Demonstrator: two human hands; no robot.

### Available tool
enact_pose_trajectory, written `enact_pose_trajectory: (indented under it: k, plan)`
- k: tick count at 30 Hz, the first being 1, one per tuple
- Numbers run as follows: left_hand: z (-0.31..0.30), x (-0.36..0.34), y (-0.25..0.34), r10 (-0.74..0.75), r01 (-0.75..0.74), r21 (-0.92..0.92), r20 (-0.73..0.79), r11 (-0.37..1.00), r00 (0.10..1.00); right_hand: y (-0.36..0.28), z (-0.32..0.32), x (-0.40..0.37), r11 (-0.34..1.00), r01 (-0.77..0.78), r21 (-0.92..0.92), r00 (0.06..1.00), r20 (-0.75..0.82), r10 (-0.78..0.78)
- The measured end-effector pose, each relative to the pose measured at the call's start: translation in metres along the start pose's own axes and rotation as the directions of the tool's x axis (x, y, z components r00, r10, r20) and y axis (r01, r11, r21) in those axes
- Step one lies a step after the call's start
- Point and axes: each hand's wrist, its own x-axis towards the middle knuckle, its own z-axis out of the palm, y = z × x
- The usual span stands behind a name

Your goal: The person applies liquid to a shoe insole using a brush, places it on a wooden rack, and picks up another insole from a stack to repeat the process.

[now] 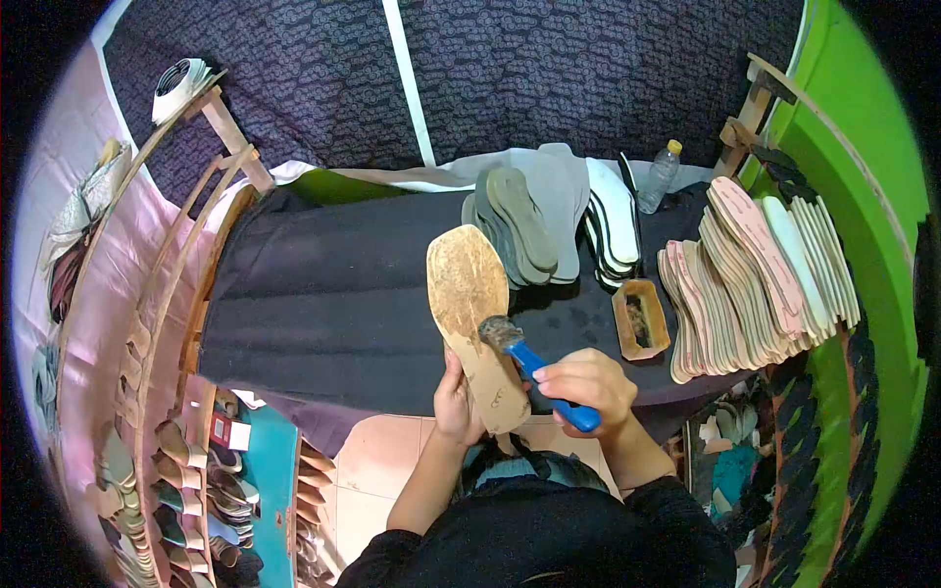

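Note:
My left hand (pixel 458 400) is closed around the heel end of a tan insole (pixel 469 279), holding it up in front of the dark cloth. The wider front part of the insole looks wet and mottled; its narrow end is plainer and carries a small dark squiggle. In my right hand (pixel 593 387) is a brush with a blue handle (pixel 549 377), gripped with the fingers wrapped round it. The dark, clumped brush head touches the middle of the insole. A tan open box (pixel 641 320) with brown residue inside stands to the right of my right hand.
Grey and white insoles (pixel 524 220) are stacked at the table's back. Rows of pink and beige insoles (pixel 730 284) lie on the right, near a clear bottle with a yellow cap (pixel 660 176). Wooden racks (pixel 147 363) flank the left; a green wall (pixel 863 118) bounds the right.

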Motion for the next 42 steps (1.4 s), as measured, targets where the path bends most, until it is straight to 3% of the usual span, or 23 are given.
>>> enact_pose_trajectory:
  k: [4,7,8,11,13,16,18,19,21,23,24,26,28,31,37,42]
  plan:
    - [0.006,0.005,0.004,0.098,-0.098,0.198,0.009,0.975,0.995,-0.002,0.002,-0.013,0.998,0.023,0.05,0.998,0.06,-0.026]
    - [-0.002,0.007,0.013,0.052,-0.059,0.06,0.11,0.996,0.993,-0.01,0.003,-0.02,0.984,0.034,0.176,0.982,0.176,-0.065]
    - [0.0,0.007,0.013,0.112,-0.119,0.067,0.096,0.991,0.989,-0.01,0.003,-0.022,0.983,0.033,0.179,0.982,0.177,-0.065]
    - [0.001,0.006,0.014,0.112,-0.116,0.039,0.085,0.993,0.99,-0.008,0.005,-0.023,0.959,-0.032,0.281,0.977,0.211,-0.029]
    - [0.001,0.004,0.013,0.094,-0.099,0.044,0.096,0.994,0.991,-0.004,0.009,-0.013,0.974,-0.046,0.222,0.996,0.087,0.027]
    - [0.017,-0.001,0.008,0.053,-0.05,0.088,-0.024,0.995,0.998,0.006,0.012,0.006,0.996,-0.028,0.08,0.999,-0.035,0.031]
    - [0.007,-0.004,0.005,0.027,-0.027,0.02,0.015,0.999,1.0,0.012,0.013,0.011,1.0,-0.025,0.004,0.996,-0.085,0.025]
    - [0.002,-0.005,0.004,0.007,-0.004,-0.048,0.055,0.999,0.998,0.013,0.012,0.009,1.0,-0.025,0.007,0.996,-0.085,0.026]
    - [-0.006,-0.004,0.006,0.014,-0.015,0.025,0.05,1.0,0.999,0.011,0.01,0.003,0.995,-0.065,0.069,0.994,-0.079,0.07]
    - [-0.014,-0.001,0.006,0.025,-0.01,-0.143,0.104,0.99,0.994,0.008,0.007,-0.002,0.997,0.008,0.076,1.0,0.005,-0.008]
    - [-0.009,0.0,0.005,0.026,-0.011,-0.143,0.103,0.99,0.994,0.005,0.004,-0.005,0.993,-0.011,0.114,0.999,0.043,0.006]
    - [0.007,0.003,0.005,0.062,-0.06,0.101,-0.016,0.993,0.998,0.003,0.001,-0.006,0.988,-0.033,0.151,0.997,0.08,0.021]
    - [0.007,0.004,0.005,0.073,-0.071,0.117,-0.019,0.991,0.997,0.003,0.0,-0.008,0.979,-0.04,0.199,0.995,0.101,0.02]
    - [0.009,0.004,0.005,0.085,-0.084,0.117,-0.003,0.99,0.996,0.009,0.007,-0.003,0.992,-0.02,0.125,1.0,-0.011,0.022]
    - [0.011,0.006,-0.002,0.003,-0.002,0.1,-0.002,0.995,1.0,0.014,0.011,-0.001,1.0,-0.005,0.024,0.998,-0.067,0.007]
    - [0.005,0.011,0.001,0.058,-0.059,0.068,0.006,0.996,0.998,0.006,0.003,-0.019,0.966,-0.115,0.232,0.992,-0.025,0.124]
